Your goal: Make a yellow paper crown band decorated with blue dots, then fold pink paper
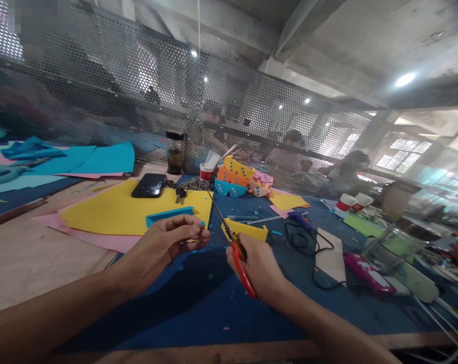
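Note:
Between the thumb and fingertips of my left hand (pixel 172 237) is a tiny blue paper piece (pixel 202 224). My right hand (pixel 257 260) grips red-handled scissors (pixel 234 247), their blades pointing up and away from me, apart from the blue piece. A folded blue paper strip (pixel 168 216) lies on yellow sheets (pixel 103 210) just behind my left hand. Behind the scissors sits a folded yellow paper strip (pixel 252 231), partly covered by my right hand and the blades. Folded paper shapes with blue dots (pixel 234 174), in yellow, orange, blue and pink, stand farther back.
A black phone (pixel 149 185), keys (pixel 181 194), a lidded glass bottle (pixel 175 154) and a red-and-white cup (pixel 206 171) stand toward the back. At right are a blue glue gun (pixel 300 221) with a cord, a pink power strip (pixel 369 273) and a clear jar (pixel 398 242). Perforated metal screen (pixel 138 96) behind.

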A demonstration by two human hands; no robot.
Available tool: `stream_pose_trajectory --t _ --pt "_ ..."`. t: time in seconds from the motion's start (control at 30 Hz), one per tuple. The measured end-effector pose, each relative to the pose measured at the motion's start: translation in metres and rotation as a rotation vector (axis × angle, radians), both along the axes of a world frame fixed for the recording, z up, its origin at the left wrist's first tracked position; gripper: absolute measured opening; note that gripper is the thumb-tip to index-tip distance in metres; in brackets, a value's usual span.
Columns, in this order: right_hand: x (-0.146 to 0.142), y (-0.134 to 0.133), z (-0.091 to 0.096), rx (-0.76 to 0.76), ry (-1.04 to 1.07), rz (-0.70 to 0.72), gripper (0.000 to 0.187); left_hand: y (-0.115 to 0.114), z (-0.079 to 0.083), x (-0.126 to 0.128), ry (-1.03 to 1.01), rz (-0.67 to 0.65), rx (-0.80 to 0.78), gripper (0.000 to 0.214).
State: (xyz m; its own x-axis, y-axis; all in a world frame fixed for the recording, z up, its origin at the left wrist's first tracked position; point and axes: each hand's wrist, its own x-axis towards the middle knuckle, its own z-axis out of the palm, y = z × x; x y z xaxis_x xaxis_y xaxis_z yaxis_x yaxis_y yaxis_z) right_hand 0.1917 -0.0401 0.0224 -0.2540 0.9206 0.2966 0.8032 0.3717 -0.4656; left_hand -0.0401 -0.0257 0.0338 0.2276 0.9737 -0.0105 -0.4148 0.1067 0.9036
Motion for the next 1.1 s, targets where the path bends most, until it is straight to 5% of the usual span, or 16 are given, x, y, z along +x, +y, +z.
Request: stream_pose_trajectory --t 0.27,0.53,0.83,1.1 --pt "0.021 0.015 0.025 0.054 -0.111 -0.101 0.025 0.001 -0.003 0.000 0.135 -0.011 0.003 0.018" --pt "0.060 0.057 0.055 0.071 -0.393 -0.220 0.043 0.006 -0.010 -0.003 0.220 -0.038 0.049 0.023" --pt "0.101 0.120 0.050 -0.020 -0.456 -0.153 0.046 0.006 -0.004 -0.002 0.560 0.006 0.272 0.021" --pt "0.106 0.149 0.038 -0.051 -0.457 -0.046 0.034 0.008 -0.008 -0.005 0.883 0.070 0.486 0.013"
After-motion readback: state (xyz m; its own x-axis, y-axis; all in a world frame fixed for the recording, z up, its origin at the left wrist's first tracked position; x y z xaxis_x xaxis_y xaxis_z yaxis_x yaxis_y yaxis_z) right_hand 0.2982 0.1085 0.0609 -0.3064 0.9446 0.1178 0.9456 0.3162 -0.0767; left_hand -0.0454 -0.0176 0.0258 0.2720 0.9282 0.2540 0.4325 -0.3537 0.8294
